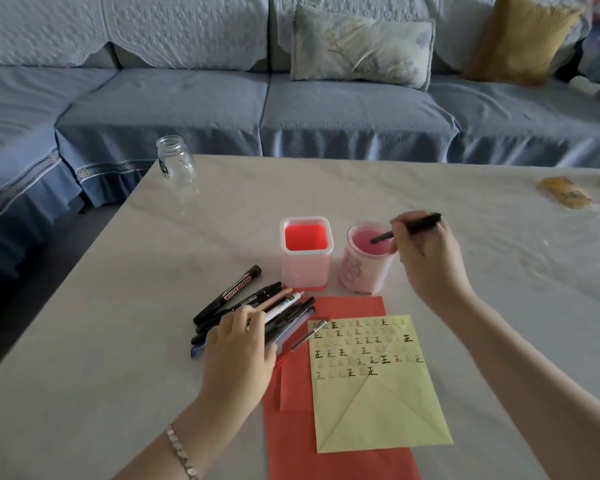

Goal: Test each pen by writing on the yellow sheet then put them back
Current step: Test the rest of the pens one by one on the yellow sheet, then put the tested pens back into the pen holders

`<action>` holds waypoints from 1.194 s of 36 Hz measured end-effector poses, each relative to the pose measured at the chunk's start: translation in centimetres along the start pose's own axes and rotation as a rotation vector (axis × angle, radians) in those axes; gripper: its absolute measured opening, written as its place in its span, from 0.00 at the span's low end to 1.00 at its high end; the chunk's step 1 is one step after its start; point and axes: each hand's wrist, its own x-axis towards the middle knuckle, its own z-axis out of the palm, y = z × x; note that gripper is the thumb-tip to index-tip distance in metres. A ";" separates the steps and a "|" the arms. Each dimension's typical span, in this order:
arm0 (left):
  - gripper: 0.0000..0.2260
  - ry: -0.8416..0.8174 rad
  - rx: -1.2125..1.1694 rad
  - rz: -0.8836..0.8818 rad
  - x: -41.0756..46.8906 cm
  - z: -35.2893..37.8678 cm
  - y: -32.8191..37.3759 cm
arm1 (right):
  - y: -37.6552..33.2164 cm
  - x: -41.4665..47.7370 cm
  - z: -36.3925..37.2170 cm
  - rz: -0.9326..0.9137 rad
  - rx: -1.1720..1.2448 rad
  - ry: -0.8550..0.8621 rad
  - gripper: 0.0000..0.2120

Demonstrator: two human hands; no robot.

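Right hand (426, 258) is gripping a black pen (420, 225) in curled fingers, hovering toward the tabletop's far side. The pen's long axis is slanting from upper right down to lower left, its lower end sitting over the mouth of the round pink cup (364, 268), which is standing just left of the hand. The drop looks like a short dip down-left. Left hand (239, 344) is resting on the pen pile (243, 296) toward the left edge, beside the yellow sheet (378, 403); whether it is pinching one, cannot tell.
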 end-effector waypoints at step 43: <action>0.28 -1.162 -1.712 -0.459 1.8 -7.6 2.1 | -0.5 -7.4 0.8 -0.151 -0.040 -0.871 0.08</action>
